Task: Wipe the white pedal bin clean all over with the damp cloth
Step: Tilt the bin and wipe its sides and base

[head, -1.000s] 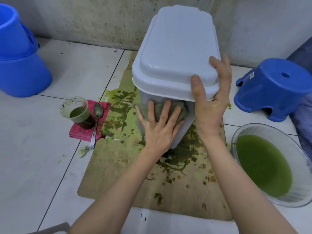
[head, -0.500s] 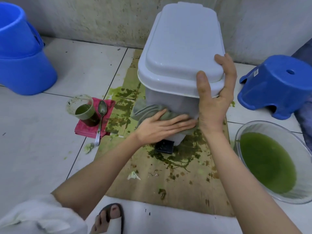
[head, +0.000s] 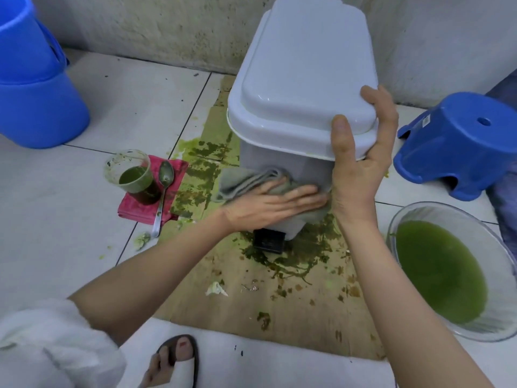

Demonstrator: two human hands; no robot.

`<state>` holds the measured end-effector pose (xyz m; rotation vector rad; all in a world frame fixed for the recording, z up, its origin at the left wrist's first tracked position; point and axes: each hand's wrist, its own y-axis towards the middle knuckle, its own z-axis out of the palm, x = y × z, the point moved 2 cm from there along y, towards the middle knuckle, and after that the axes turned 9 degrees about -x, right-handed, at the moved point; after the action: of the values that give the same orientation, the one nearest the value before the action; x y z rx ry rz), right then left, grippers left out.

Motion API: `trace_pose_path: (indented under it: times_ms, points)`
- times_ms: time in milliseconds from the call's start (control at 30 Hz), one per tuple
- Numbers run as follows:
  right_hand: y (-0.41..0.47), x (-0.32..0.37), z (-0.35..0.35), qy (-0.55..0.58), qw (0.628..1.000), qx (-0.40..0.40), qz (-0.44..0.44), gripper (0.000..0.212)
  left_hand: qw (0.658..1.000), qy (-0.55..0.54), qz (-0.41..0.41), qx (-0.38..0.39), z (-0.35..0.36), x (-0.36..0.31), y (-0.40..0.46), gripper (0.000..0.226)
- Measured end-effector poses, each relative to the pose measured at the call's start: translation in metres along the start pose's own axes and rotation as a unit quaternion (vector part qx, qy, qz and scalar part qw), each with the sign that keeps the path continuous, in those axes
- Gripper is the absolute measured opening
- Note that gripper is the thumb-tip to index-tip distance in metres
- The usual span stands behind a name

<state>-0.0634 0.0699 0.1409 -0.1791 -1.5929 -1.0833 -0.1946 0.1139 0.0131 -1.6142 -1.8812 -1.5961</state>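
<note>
One white pedal bin [head: 302, 79] stands on a stained board [head: 279, 298] on the tiled floor, its black pedal [head: 269, 242] facing the person. The left hand [head: 268, 205] presses one grey cloth [head: 246, 179] flat-fingered against the bin's front, while the right hand [head: 361, 163] grips the lid's near corner. Around it sit two stacked blue buckets [head: 36, 107], one blue stool [head: 458, 144], one cup [head: 134, 177], one spoon [head: 163, 191] and one bowl of green liquid [head: 447, 273].

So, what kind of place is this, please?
Probably a washing or utility corner of a home: a tiled floor against a stained wall, blue buckets and a low plastic stool beside the bin.
</note>
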Motion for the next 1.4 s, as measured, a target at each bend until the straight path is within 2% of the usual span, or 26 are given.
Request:
trace_pose_path:
  times_ms: [67,133,200,300,367,567,700,800,900,933,967,1000,1033,1100,1167,1200,1267,1333,1400]
  points:
    - [-0.001,0.001,0.001,-0.008,1.000,-0.003,-0.005,0.035,0.991,-0.004,-0.115,-0.073,-0.015,0.021,0.019,0.061]
    - [-0.002,0.002,0.000,-0.009,1.000,-0.007,-0.004,0.035,0.980,-0.063,-0.173,-0.073,-0.017,0.002,0.019,0.062]
    - [-0.003,0.001,-0.001,-0.004,1.000,-0.005,-0.007,0.034,0.978,-0.152,-0.140,0.001,-0.011,-0.040,0.009,0.055]
    - [-0.002,0.000,-0.001,0.004,1.000,-0.007,-0.012,0.032,0.949,-0.261,-0.080,0.156,-0.003,-0.086,-0.020,0.046]
    - [-0.002,0.000,-0.002,0.005,1.000,-0.005,-0.017,0.032,0.920,-0.303,-0.111,0.224,-0.004,-0.101,-0.035,0.043]
    - [-0.002,-0.002,-0.004,0.009,1.000,0.017,-0.015,0.033,0.886,-0.284,-0.300,0.210,-0.019,-0.106,-0.044,0.039]
    - [-0.002,0.000,-0.003,0.013,1.000,0.015,-0.013,0.034,0.850,-0.246,-0.406,0.228,-0.025,-0.109,-0.057,0.040]
    - [-0.004,-0.001,0.001,0.025,1.000,0.001,-0.003,0.034,0.863,-0.232,-0.395,0.214,-0.020,-0.117,-0.050,0.040]
    - [-0.004,0.000,0.003,0.023,1.000,-0.014,-0.001,0.035,0.908,-0.240,-0.295,0.172,-0.018,-0.106,-0.042,0.036]
    - [-0.004,0.000,0.003,0.023,1.000,-0.016,-0.001,0.035,0.914,-0.227,-0.295,0.159,-0.021,-0.099,-0.039,0.033]
    - [-0.004,0.000,0.002,0.023,1.000,-0.015,0.001,0.035,0.909,-0.201,-0.337,0.141,-0.026,-0.091,-0.035,0.031]
    - [-0.005,0.000,0.002,0.023,1.000,-0.013,0.003,0.035,0.886,-0.169,-0.417,0.112,-0.033,-0.082,-0.030,0.027]
    - [-0.005,0.001,0.001,0.022,1.000,-0.012,0.004,0.034,0.841,-0.143,-0.517,0.063,-0.041,-0.072,-0.023,0.024]
    - [-0.005,0.001,0.000,0.019,1.000,-0.013,-0.003,0.035,0.726,-0.126,-0.672,-0.075,-0.054,-0.043,0.003,0.020]
    - [-0.005,0.002,0.001,0.016,1.000,-0.012,-0.005,0.036,0.640,-0.127,-0.731,-0.199,-0.058,-0.005,0.035,0.026]
    - [-0.004,0.003,0.002,0.014,1.000,-0.012,-0.003,0.036,0.616,-0.143,-0.738,-0.237,-0.054,0.010,0.051,0.029]
    - [-0.003,0.004,0.003,0.011,1.000,-0.014,-0.001,0.035,0.598,-0.168,-0.743,-0.248,-0.041,0.018,0.073,0.037]
    - [-0.003,0.004,0.002,0.012,1.000,-0.019,-0.001,0.034,0.581,-0.185,-0.764,-0.213,-0.025,0.000,0.069,0.050]
    - [-0.003,0.003,0.002,0.015,1.000,-0.023,-0.001,0.034,0.503,-0.221,-0.816,-0.180,-0.012,-0.020,0.051,0.068]
